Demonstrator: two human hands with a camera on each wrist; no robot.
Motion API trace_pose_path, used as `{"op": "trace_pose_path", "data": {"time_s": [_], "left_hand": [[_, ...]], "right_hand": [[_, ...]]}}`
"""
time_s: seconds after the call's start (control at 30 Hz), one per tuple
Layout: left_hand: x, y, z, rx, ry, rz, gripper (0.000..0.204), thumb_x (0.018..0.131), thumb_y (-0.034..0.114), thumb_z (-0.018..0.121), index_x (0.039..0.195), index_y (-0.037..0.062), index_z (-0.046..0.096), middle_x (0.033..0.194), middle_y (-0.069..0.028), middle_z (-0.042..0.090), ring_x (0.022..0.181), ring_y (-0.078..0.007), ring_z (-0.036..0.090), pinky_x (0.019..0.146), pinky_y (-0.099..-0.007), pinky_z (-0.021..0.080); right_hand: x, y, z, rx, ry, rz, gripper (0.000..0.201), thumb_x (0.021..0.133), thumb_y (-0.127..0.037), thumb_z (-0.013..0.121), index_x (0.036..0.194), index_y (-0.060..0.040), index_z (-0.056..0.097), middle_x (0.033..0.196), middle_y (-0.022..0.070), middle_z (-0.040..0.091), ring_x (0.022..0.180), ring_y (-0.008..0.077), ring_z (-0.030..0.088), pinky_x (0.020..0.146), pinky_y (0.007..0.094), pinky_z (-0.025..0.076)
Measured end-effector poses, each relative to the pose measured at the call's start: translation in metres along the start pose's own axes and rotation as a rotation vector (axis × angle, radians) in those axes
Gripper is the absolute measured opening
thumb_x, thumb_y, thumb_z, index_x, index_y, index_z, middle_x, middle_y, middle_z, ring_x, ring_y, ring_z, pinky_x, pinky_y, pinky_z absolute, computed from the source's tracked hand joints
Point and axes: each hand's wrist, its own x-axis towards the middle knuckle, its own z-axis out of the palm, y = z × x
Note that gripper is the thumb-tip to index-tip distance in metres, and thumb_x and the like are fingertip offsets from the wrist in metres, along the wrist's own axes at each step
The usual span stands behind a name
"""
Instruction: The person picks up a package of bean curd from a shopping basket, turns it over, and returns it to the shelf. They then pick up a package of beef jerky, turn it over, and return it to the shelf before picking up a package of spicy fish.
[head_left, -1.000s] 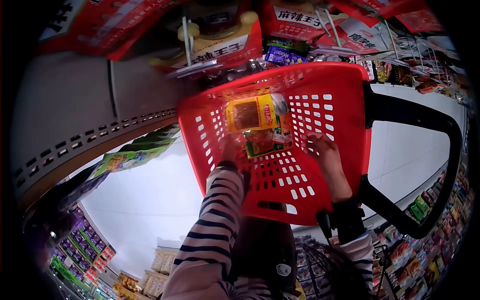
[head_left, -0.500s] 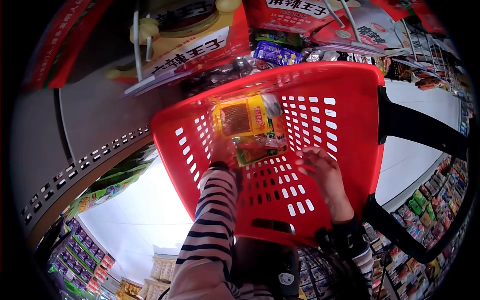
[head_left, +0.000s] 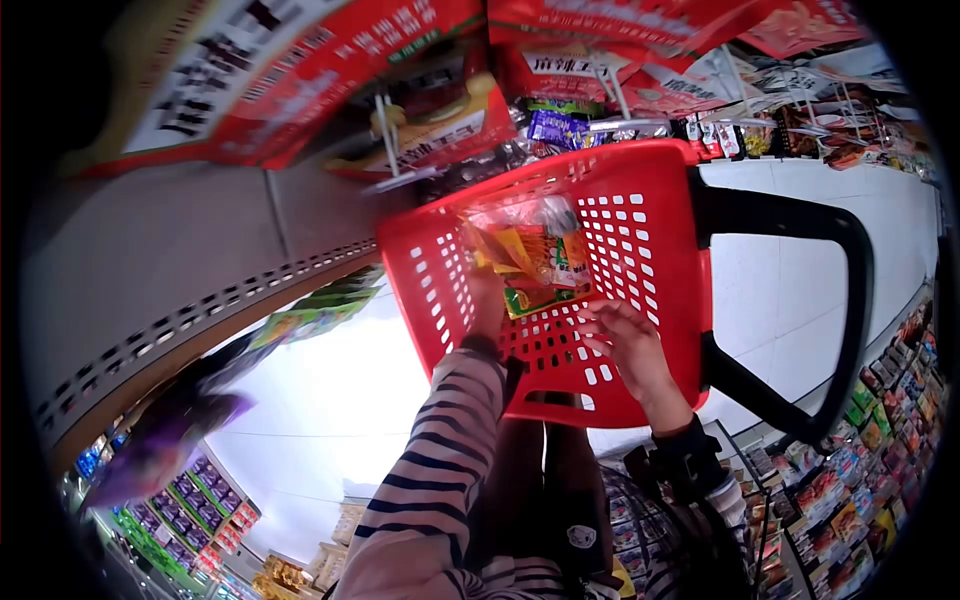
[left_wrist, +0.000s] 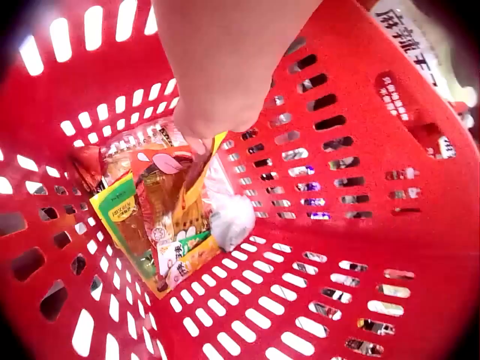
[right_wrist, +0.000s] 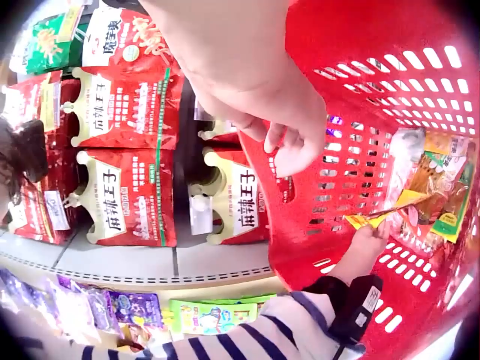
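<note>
Red basket [head_left: 640, 230] hangs tipped toward the person in a shop aisle, its open mouth facing the head camera, so the goods slide into the lower corner. Left hand [head_left: 487, 300] reaches deep inside and pinches the edge of a yellow snack packet [left_wrist: 161, 225], apparently to shift or settle it among the other packets [head_left: 545, 262]; fingers mostly hidden behind the wrist in the left wrist view. Right hand [head_left: 625, 345] sits at the near wall of the basket, fingers loosely curled, holding nothing, likely steadying the basket. Black handle [head_left: 850, 300] swings off to the right. Red snack bags [right_wrist: 124, 199] hang on the shelf pegs behind the basket.
</note>
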Motion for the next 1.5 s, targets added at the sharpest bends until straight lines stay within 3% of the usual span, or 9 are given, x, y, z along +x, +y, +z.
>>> {"op": "trace_pose_path", "data": {"time_s": [0.03, 0.17, 0.27, 0.43, 0.73, 1.03, 1.27, 1.47, 1.5], "left_hand": [[0.000, 0.027, -0.040, 0.156, -0.212, -0.156, 0.026, 0.079, 0.026, 0.052, 0.085, 0.0013, 0.056, 0.072, -0.0119, 0.057, 0.064, -0.0258, 0.056, 0.055, -0.0352, 0.044], [-0.026, 0.031, -0.060, -0.685, -0.132, -0.372, 0.026, 0.078, 0.026, 0.053, 0.089, 0.0024, 0.055, 0.075, -0.0117, 0.058, 0.066, -0.0242, 0.057, 0.054, -0.0349, 0.044], [-0.055, 0.101, -0.223, -0.550, -0.228, -0.409, 0.024, 0.080, 0.022, 0.053, 0.093, 0.0018, 0.052, 0.079, -0.0117, 0.058, 0.067, -0.0221, 0.057, 0.055, -0.0326, 0.046], [-0.110, 0.168, -0.396, -1.094, -0.445, -0.418, 0.020, 0.085, 0.011, 0.047, 0.101, 0.0008, 0.046, 0.086, -0.0103, 0.057, 0.069, -0.0175, 0.057, 0.059, -0.0265, 0.050], [-0.186, 0.243, -0.621, -1.246, -0.667, 0.125, 0.015, 0.088, 0.010, 0.039, 0.101, 0.0014, 0.040, 0.097, -0.0118, 0.053, 0.089, -0.0182, 0.056, 0.081, -0.0307, 0.047], [-0.230, 0.248, -0.723, -1.152, -0.560, 0.637, 0.014, 0.085, 0.010, 0.047, 0.094, -0.0007, 0.046, 0.094, -0.0110, 0.055, 0.087, -0.0146, 0.055, 0.075, -0.0257, 0.044], [-0.217, 0.229, -0.759, -0.643, -0.422, 1.099, 0.026, 0.079, 0.004, 0.053, 0.105, 0.0012, 0.050, 0.102, -0.0058, 0.054, 0.089, -0.0143, 0.052, 0.079, -0.0294, 0.042], [-0.191, 0.214, -0.786, -0.687, -0.389, 0.597, 0.031, 0.081, 0.006, 0.051, 0.111, -0.0002, 0.045, 0.107, -0.0080, 0.052, 0.092, -0.0171, 0.052, 0.079, -0.0295, 0.043], [-0.185, 0.213, -0.786, -1.040, -0.496, 0.577, 0.035, 0.077, 0.007, 0.057, 0.110, -0.0005, 0.047, 0.106, -0.0071, 0.051, 0.091, -0.0123, 0.049, 0.078, -0.0265, 0.041]], "right_hand": [[-0.011, -0.003, 0.002, 0.001, -0.011, -0.007, 0.017, 0.086, -0.010, 0.041, 0.097, -0.0013, 0.050, 0.095, 0.0103, 0.057, 0.085, 0.0166, 0.055, 0.077, 0.0282, 0.044], [-0.058, -0.006, 0.002, 0.057, -0.097, -0.015, 0.019, 0.084, -0.010, 0.041, 0.098, -0.0026, 0.052, 0.097, 0.0094, 0.057, 0.088, 0.0171, 0.055, 0.078, 0.0298, 0.043], [-0.088, 0.007, -0.005, 0.062, -0.137, -0.010, 0.016, 0.084, -0.009, 0.041, 0.095, -0.0016, 0.051, 0.094, 0.0116, 0.057, 0.081, 0.0186, 0.057, 0.075, 0.0298, 0.046], [-0.140, 0.022, -0.018, 0.081, -0.151, 0.038, 0.017, 0.082, -0.011, 0.043, 0.094, -0.0024, 0.051, 0.093, 0.0120, 0.058, 0.081, 0.0185, 0.058, 0.074, 0.0299, 0.047], [-0.255, -0.011, 0.022, -0.111, -0.536, 0.108, 0.048, 0.087, -0.040, 0.037, 0.111, -0.0006, 0.046, 0.104, 0.0107, 0.055, 0.095, 0.0186, 0.052, 0.082, 0.0330, 0.041], [-0.335, -0.063, 0.082, 0.517, -0.743, -0.214, 0.038, 0.088, -0.019, 0.041, 0.122, -0.0074, 0.028, 0.123, 0.0092, 0.038, 0.116, 0.0225, 0.035, 0.097, 0.0408, 0.026], [-0.385, -0.094, 0.106, 0.442, -0.707, -0.516, 0.033, 0.085, -0.007, 0.043, 0.117, -0.0034, 0.035, 0.116, 0.0087, 0.044, 0.107, 0.0199, 0.045, 0.090, 0.0363, 0.037], [-0.409, -0.096, 0.108, 0.112, -0.448, -0.730, 0.027, 0.081, -0.008, 0.052, 0.106, 0.0007, 0.046, 0.100, 0.0070, 0.055, 0.090, 0.0130, 0.054, 0.080, 0.0274, 0.043], [-0.410, -0.094, 0.107, 0.048, -0.409, -0.763, 0.027, 0.081, -0.009, 0.053, 0.105, 0.0007, 0.047, 0.098, 0.0068, 0.055, 0.089, 0.0125, 0.054, 0.079, 0.0268, 0.043]]}}
